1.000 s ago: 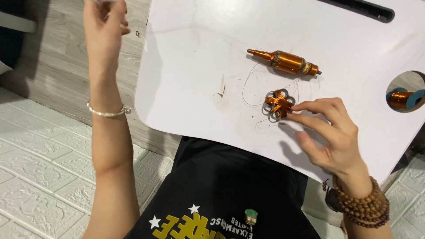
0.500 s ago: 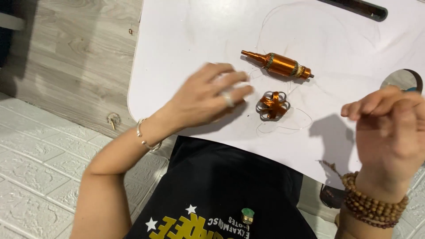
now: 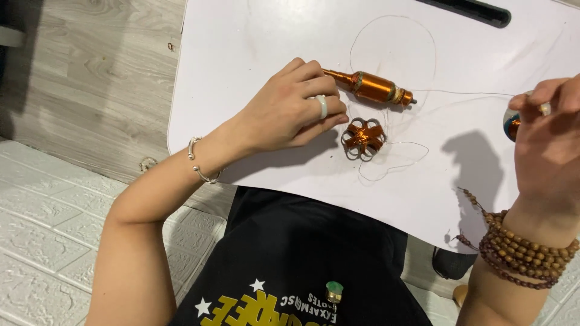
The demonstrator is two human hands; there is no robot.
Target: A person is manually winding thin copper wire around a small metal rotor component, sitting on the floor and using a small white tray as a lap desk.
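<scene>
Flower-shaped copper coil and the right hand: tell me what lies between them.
In the head view, only loops of thin wire and bare white table lie between the flower-shaped coil and the right hand.

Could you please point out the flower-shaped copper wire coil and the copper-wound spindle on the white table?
flower-shaped copper wire coil [image 3: 364, 137], head view, its crossed centre.
copper-wound spindle [image 3: 376, 89], head view, its wound body.

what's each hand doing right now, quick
Left hand: loosely curled, fingertips beside the copper flower coil, gripping nothing visible.
Right hand: raised, pinching thin wire.
</scene>
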